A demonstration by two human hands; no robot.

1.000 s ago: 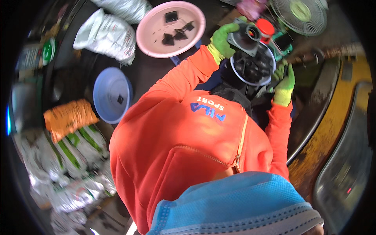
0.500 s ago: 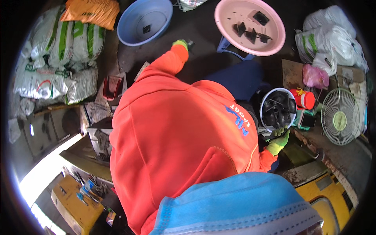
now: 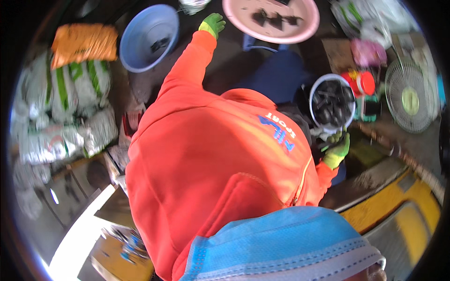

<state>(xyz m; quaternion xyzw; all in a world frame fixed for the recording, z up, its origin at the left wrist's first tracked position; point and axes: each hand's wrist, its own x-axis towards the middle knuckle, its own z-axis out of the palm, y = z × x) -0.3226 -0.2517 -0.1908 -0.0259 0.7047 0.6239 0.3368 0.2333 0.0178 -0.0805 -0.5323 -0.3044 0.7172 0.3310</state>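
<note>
My left hand (image 3: 212, 25), in a green and yellow glove, is stretched out to the far side, between a blue basin (image 3: 129, 41) and a pink basin (image 3: 311, 33). Its fingers are apart and nothing shows in them. Small black parts (image 3: 161, 45) lie at the bottom of the blue basin. More black pieces (image 3: 275, 22) lie in the pink one. On the right, my right hand (image 3: 336, 151), gloved alike, is by the near rim of a white-rimmed bucket (image 3: 313, 114) full of black parts (image 3: 333, 100). Its fingers are bent around something dark that I cannot make out.
A blue stool (image 3: 257, 46) stands under the pink basin. Stacked sacks (image 3: 61, 136) and an orange sack (image 3: 84, 44) line the left. A red container (image 3: 364, 83) and a fan (image 3: 410, 99) stand right of the bucket. Yellow machine parts (image 3: 389, 208) are at the near right.
The view has turned. My left hand has moved away from me, and the dark piece beside it is gone from it. The blue basin now shows more black parts. My right hand stays by the bucket.
</note>
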